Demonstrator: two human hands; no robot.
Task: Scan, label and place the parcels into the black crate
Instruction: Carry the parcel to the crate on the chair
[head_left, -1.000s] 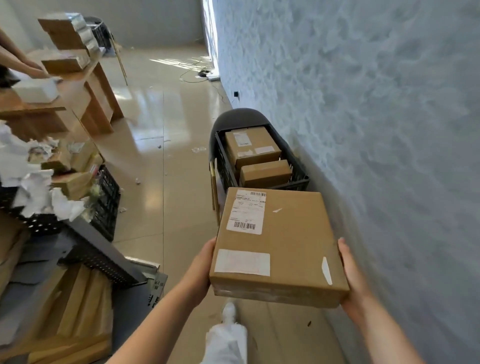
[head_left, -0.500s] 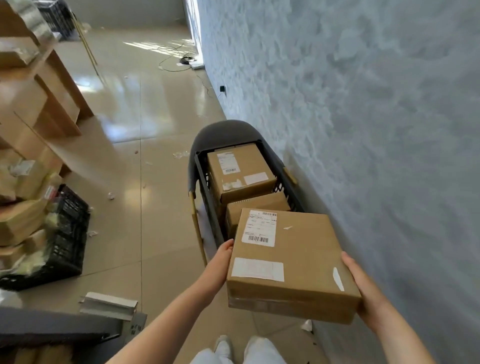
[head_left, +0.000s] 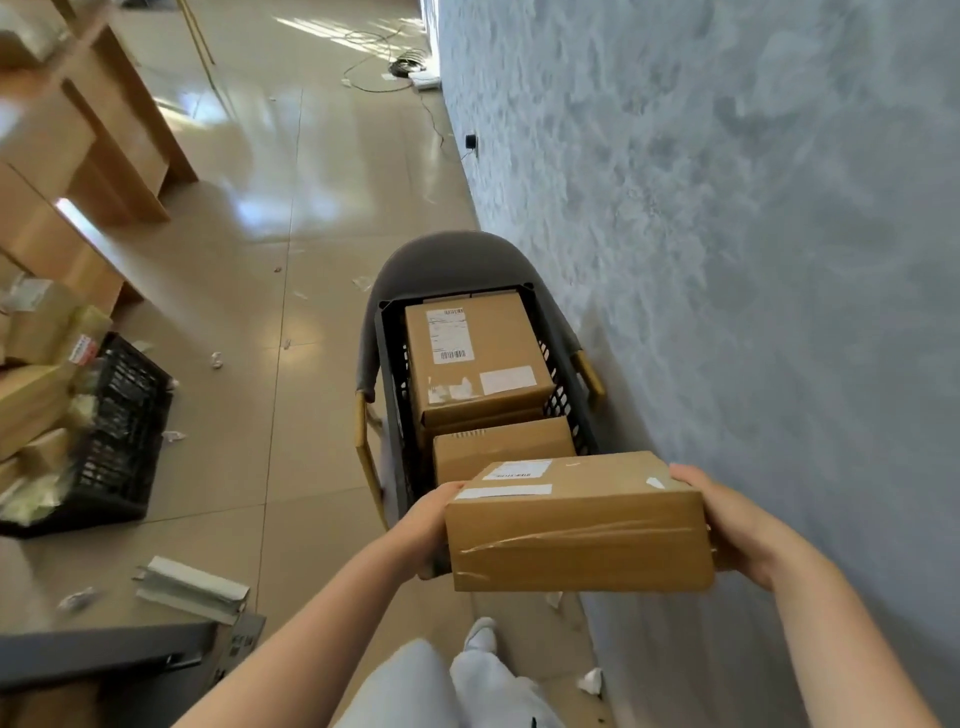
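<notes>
Textured grey wall (head_left: 727, 208) runs along the right; glossy tiled floor (head_left: 291, 218) fills the left, paper scraps scattered on it. Grey chair (head_left: 441, 254) stands against the wall with the black crate (head_left: 392, 364) on its seat. In the crate: a large labelled parcel (head_left: 475, 358) at the far end, a smaller parcel (head_left: 504, 447) nearer. Flat cardboard parcel (head_left: 576, 530), labels on top, taped front edge, is held level above the crate's near end. Left hand (head_left: 428, 519) grips its left side, right hand (head_left: 727, 525) its right side, fingers wrapped over the edges. A second black crate (head_left: 119, 431) with cartons sits on the floor, left.
</notes>
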